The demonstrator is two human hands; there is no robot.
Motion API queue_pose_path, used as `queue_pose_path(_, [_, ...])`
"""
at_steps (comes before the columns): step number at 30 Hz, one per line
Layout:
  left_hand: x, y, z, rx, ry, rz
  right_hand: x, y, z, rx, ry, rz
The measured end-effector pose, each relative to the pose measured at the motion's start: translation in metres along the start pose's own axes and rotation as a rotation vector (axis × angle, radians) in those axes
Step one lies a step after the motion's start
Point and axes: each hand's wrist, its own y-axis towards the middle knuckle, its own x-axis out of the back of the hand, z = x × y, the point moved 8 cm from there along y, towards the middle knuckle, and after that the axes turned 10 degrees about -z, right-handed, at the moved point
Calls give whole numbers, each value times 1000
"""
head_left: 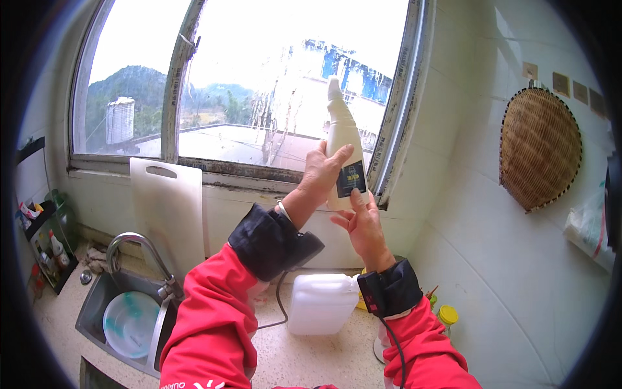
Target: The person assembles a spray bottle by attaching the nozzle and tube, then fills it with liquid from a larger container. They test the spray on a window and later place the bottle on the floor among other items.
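A tall white plastic bottle (341,133) with a dark label and a white cap is raised in front of the window. My left hand (322,172) wraps around its lower body from the left. My right hand (363,223) supports the bottle's base from below, thumb touching the label. Both arms wear red sleeves with dark cuffs.
On the speckled counter (311,360) below my hands stands a white jerrycan (322,303). A steel sink (97,305) with a curved tap (139,249) and a pale bowl (129,323) lies left. A white cutting board (170,214) leans under the window. A woven basket (541,149) hangs at right.
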Motion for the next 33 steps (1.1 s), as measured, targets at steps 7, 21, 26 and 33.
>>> queue_pose_path(7, [1, 39, -23, 1, -142, -92, -5, 14, -11, -52, 114, 97])
queue_pose_path(21, [7, 61, -48, 111, -338, 284, -21, 18, -12, 265, -56, -52])
queue_pose_path(26, [14, 65, -52, 101, -337, 193, -25, 14, -15, 266, -41, -55])
queue_pose_path(33, [14, 82, -44, 147, -255, 272, -27, 15, -18, 260, -68, -57])
